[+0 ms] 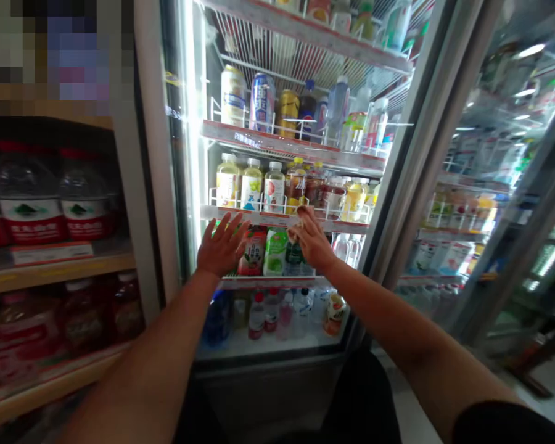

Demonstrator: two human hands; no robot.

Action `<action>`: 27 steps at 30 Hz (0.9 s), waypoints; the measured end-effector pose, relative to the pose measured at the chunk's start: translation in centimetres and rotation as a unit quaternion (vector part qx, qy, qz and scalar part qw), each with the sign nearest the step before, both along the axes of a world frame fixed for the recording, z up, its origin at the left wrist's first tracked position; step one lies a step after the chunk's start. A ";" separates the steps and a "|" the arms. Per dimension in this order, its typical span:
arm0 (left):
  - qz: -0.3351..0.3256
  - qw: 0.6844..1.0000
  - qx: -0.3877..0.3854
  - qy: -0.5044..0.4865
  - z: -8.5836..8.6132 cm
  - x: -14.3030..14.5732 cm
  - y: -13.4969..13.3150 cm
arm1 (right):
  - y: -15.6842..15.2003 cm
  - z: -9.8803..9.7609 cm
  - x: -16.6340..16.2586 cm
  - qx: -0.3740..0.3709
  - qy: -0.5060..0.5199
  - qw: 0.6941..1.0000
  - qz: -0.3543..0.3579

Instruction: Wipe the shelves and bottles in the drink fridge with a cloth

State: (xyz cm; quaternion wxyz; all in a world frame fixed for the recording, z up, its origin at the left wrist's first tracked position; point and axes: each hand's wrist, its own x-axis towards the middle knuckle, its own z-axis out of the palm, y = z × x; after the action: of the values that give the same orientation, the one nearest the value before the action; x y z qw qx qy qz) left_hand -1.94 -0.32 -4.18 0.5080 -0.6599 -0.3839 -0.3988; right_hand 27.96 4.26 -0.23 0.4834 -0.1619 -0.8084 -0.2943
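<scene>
A lit drinks fridge with a glass door [268, 345] stands straight in front of me. My left hand [222, 245] is spread with its fingers apart, at the glass before the lower shelves; whether it touches the pane I cannot tell. Under the fingers of my right hand [315, 245] is a crumpled pale cloth [296, 233], held against or very near the glass. Behind the hands, bottles with white caps [251, 185] stand on the middle shelf. A red bottle [252, 251] and a green-labelled bottle [274, 253] show between my hands, partly covered.
Cans and bottles fill the upper shelf [296, 137]. To the left, wooden shelves [50, 274] hold large red-labelled water bottles [30, 213]. A metal door frame [425, 154] separates another stocked fridge [448, 216] on the right.
</scene>
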 end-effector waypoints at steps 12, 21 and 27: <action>-0.016 1.000 0.002 -0.004 0.0 0.1 0.0 | -0.2 0.6 -0.1 0.006 0.025 0.999 0.040; -0.014 1.000 -0.012 -0.013 -0.2 0.0 0.1 | 0.0 1.0 -0.3 0.019 0.004 0.999 0.044; -0.014 1.000 -0.022 -0.016 -0.3 0.0 0.2 | -0.4 0.3 -0.2 0.024 -0.093 0.994 0.053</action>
State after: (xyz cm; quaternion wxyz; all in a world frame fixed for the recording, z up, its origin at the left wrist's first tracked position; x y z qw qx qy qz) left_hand -1.98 -0.10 -4.48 0.4816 -0.6698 -0.3910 -0.4080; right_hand 27.74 3.85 0.05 0.4252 -0.0791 -0.8497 -0.3015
